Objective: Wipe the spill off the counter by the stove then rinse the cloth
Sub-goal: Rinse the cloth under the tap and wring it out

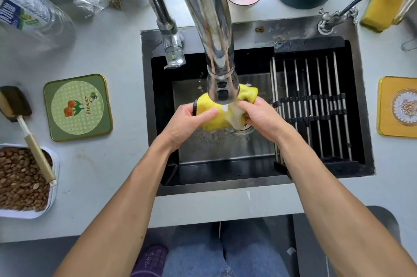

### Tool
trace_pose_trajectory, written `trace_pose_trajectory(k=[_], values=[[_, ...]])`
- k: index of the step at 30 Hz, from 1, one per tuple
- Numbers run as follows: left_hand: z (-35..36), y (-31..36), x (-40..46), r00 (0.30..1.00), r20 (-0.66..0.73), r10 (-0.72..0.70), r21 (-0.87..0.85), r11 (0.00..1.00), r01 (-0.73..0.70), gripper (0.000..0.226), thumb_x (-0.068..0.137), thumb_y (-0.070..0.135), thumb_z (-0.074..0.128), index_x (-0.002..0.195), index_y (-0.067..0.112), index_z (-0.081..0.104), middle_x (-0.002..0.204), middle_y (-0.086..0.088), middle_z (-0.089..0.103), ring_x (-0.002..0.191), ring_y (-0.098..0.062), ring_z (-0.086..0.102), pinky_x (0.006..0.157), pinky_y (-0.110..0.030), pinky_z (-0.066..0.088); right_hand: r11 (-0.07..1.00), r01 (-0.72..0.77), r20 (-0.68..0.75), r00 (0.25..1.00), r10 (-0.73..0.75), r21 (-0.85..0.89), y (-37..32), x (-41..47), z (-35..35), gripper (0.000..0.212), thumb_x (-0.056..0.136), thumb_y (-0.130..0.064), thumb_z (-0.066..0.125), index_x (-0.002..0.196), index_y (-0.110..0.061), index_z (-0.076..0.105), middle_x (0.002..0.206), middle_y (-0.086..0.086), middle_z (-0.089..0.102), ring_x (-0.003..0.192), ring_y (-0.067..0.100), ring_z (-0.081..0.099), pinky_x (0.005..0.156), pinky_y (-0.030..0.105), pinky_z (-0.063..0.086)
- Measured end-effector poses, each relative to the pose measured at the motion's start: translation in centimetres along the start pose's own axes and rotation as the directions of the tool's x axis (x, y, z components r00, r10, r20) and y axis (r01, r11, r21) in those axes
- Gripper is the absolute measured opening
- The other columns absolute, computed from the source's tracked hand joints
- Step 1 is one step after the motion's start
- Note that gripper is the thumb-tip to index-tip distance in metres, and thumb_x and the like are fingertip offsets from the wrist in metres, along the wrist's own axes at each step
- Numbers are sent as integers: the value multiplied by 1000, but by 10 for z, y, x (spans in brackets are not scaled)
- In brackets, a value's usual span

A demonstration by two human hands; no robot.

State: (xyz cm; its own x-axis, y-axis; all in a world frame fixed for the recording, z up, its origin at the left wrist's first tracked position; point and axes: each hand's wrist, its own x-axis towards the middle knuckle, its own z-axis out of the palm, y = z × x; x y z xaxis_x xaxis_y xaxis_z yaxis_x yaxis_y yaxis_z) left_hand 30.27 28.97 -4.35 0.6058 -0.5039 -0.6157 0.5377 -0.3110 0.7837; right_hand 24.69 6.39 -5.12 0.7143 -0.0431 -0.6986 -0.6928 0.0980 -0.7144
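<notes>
Now both hands clutch a yellow cloth (211, 116) over the sink (225, 152). Left hand (191, 119) and right hand (259, 116) fingers curl around opposite ends, keeping the middle, between the fingers, beneath the faucet (222, 89) for rinsing.

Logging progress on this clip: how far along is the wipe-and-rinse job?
Wiping looks over, though no stove shows. Rinsing is in hand: left hand and right hand grip the cloth under the faucet, over the sink. Finishing the rinse remains.

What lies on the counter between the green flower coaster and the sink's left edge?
Nothing: in the head view the grey counter is bare between the green flower coaster and the sink.
</notes>
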Motion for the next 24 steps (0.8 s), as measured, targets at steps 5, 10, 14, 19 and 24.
trace_pose_trajectory(k=[5, 10, 14, 19, 24], values=[[2, 10, -1, 996, 0, 84, -35, 996, -84, 48, 90, 39, 80, 112, -3, 69, 95, -25, 75, 85, -35, 67, 80, -48, 58, 996, -57, -27, 998, 55, -67, 17, -1, 18, 50, 106, -55, 50, 119, -11, 71, 108, 8, 79, 108, 24, 74, 94, 38, 58], [-15, 6, -3, 999, -54, -7, -87, 996, 3, 36, 93, 18, 78, 127, 10, 69, 126, -19, 75, 119, -41, 72, 102, -54, 59, 999, 31, -196, 980, -23, 36, 25, -3, 19, 22, 107, -27, 58, 127, -21, 65, 113, 6, 78, 104, 22, 76, 88, 44, 64], [-22, -4, 3, 951, -225, -211, -64, 977, 202, 34, 94, 5, 77, 127, 2, 70, 122, -17, 77, 117, -38, 74, 104, -57, 59, 976, 147, -265, 946, -186, -159, 17, -8, 18, 36, 109, -20, 47, 122, -53, 56, 98, -7, 69, 86, 14, 65, 79, 39, 55], [-15, -4, -3, 947, -269, -173, 135, 967, 215, 109, 74, 16, 89, 165, 21, 29, 135, -11, 67, 118, -24, 70, 104, -39, 58, 851, 171, -130, 955, -267, -496, 17, -12, 14, 20, 102, -31, 64, 108, -50, 65, 91, -29, 63, 83, -5, 58, 76, 16, 43], [0, -6, -3, 974, -220, 49, 693, 710, 121, 69, 83, 9, 75, 148, 26, 59, 137, -6, 67, 116, -21, 64, 92, -22, 44, 533, 202, 6, 938, -346, -822, 18, -18, 13, 59, 89, -20, 81, 144, -16, 59, 121, 3, 63, 110, 22, 63, 102, 35, 50]])
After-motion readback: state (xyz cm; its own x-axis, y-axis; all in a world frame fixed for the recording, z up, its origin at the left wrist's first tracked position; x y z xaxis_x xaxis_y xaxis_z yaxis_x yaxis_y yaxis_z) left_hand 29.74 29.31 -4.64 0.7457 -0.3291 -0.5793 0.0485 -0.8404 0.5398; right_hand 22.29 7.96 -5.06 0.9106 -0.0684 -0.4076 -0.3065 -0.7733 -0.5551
